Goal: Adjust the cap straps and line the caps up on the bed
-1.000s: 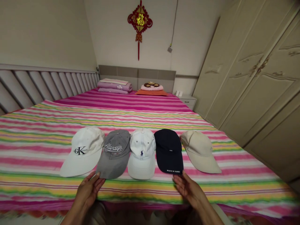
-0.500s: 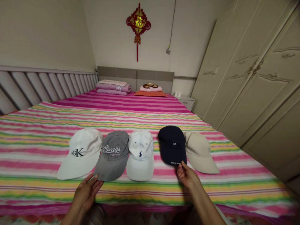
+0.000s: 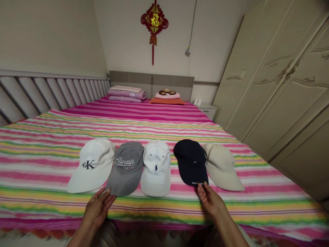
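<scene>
Several caps lie in a row on the striped bed (image 3: 38,161), brims toward me: a white CK cap (image 3: 91,166), a grey "Always" cap (image 3: 125,168), a white cap with a small blue logo (image 3: 156,168), a navy cap (image 3: 191,162) and a beige cap (image 3: 222,166). My left hand (image 3: 99,206) lies palm up with fingers stretched; its fingertips touch the grey cap's brim. My right hand (image 3: 210,200) reaches forward, fingers extended, tips on the front edge of the navy cap's brim. The navy cap sits against the beige cap, with a gap to the white cap on its left.
Folded purple bedding (image 3: 126,94) and a small pillow stack (image 3: 167,97) lie at the headboard. A tall cream wardrobe (image 3: 277,85) lines the right side, a nightstand (image 3: 207,110) stands in the corner, a slatted rail (image 3: 51,94) runs along the left, and a red wall ornament (image 3: 154,20) hangs above.
The navy cap has shifted right, away from the white logo cap and against the beige cap; my right hand moved with its brim. My left hand has stayed at the grey cap.
</scene>
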`<state>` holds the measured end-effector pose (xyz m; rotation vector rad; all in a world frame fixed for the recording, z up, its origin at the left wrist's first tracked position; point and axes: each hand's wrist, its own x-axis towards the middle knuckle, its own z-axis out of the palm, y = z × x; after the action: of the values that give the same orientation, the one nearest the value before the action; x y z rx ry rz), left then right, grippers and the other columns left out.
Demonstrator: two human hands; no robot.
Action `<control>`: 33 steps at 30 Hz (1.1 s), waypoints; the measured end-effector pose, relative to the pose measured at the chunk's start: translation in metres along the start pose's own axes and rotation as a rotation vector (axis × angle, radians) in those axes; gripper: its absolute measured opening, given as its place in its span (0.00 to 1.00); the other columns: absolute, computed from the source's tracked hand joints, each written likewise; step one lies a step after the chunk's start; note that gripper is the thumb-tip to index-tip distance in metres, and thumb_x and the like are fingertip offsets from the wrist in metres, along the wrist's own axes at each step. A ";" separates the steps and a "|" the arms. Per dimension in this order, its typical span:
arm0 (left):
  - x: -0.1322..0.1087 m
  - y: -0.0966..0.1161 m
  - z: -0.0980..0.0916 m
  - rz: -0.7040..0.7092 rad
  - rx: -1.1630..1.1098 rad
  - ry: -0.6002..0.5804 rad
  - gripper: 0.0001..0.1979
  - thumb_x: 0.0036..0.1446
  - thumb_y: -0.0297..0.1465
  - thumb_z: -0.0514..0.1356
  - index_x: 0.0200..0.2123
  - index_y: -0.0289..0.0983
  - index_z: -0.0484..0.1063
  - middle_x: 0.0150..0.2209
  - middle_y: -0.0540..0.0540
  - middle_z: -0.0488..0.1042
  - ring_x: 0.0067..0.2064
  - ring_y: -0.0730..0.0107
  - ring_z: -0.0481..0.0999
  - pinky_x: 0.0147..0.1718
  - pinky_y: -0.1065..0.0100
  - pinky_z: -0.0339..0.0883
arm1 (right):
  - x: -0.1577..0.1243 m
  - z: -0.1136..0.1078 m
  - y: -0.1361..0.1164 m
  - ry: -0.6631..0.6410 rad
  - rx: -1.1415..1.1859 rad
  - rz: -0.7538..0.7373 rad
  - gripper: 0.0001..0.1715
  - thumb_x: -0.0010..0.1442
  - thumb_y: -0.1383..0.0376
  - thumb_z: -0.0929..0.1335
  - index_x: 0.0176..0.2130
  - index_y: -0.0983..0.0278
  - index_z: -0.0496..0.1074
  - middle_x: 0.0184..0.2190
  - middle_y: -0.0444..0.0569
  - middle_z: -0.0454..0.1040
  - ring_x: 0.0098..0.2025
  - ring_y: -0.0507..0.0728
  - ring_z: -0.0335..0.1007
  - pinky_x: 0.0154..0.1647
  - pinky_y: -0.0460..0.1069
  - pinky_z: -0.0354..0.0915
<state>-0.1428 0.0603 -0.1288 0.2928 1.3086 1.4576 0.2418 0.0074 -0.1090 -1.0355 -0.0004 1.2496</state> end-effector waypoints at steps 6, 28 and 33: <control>-0.001 -0.001 0.000 0.008 -0.002 -0.002 0.09 0.50 0.16 0.54 0.32 0.35 0.63 0.21 0.50 0.73 0.21 0.74 0.73 0.25 0.70 0.71 | -0.045 0.018 0.046 -0.110 -0.194 0.203 0.11 0.45 0.70 0.72 0.31 0.72 0.68 0.23 0.55 0.76 0.21 0.55 0.73 0.19 0.47 0.70; -0.016 -0.004 0.020 -0.004 -0.058 -0.011 0.10 0.50 0.16 0.54 0.34 0.34 0.62 0.20 0.50 0.72 0.19 0.76 0.72 0.23 0.72 0.70 | -0.004 0.067 0.068 -0.127 -0.036 0.249 0.10 0.52 0.76 0.66 0.25 0.64 0.62 0.13 0.38 0.68 0.11 0.43 0.60 0.12 0.37 0.60; -0.025 -0.012 0.027 -0.003 -0.068 -0.013 0.10 0.50 0.17 0.55 0.34 0.35 0.61 0.21 0.50 0.72 0.19 0.76 0.72 0.24 0.71 0.70 | -0.002 0.059 0.066 -0.141 -0.043 0.232 0.11 0.47 0.77 0.69 0.25 0.64 0.63 0.14 0.38 0.69 0.12 0.44 0.62 0.13 0.37 0.62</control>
<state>-0.1071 0.0521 -0.1173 0.2555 1.2462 1.4923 0.1601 0.0402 -0.1168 -1.0036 -0.0163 1.5373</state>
